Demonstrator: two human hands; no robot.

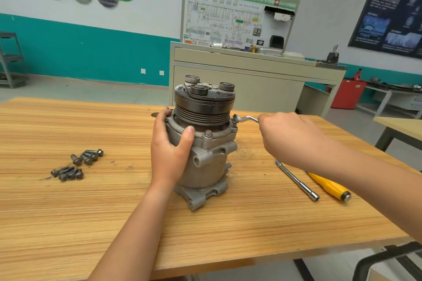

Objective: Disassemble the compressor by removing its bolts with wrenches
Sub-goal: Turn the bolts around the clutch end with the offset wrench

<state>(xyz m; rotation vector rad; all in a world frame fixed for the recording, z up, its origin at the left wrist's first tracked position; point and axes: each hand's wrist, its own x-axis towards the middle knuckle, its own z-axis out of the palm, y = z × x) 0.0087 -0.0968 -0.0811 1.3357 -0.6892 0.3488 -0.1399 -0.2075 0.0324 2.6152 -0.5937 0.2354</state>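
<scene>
The grey metal compressor (206, 162) stands upright in the middle of the wooden table (68, 212), black pulley on top. My left hand (170, 146) grips its upper body from the left, thumb on the flange rim. My right hand (287, 138) holds the handle of a bent silver wrench (245, 118); the wrench head sits on a bolt at the flange's right edge. Another bolt (208, 133) stands in the flange at the front. The rest of the wrench handle is hidden inside my fist.
Several loose dark bolts (77, 164) lie in two small piles on the table's left. A long silver socket extension (296, 180) and a yellow-handled tool (328, 186) lie to the compressor's right, under my right forearm. A grey cabinet (251, 80) stands behind the table.
</scene>
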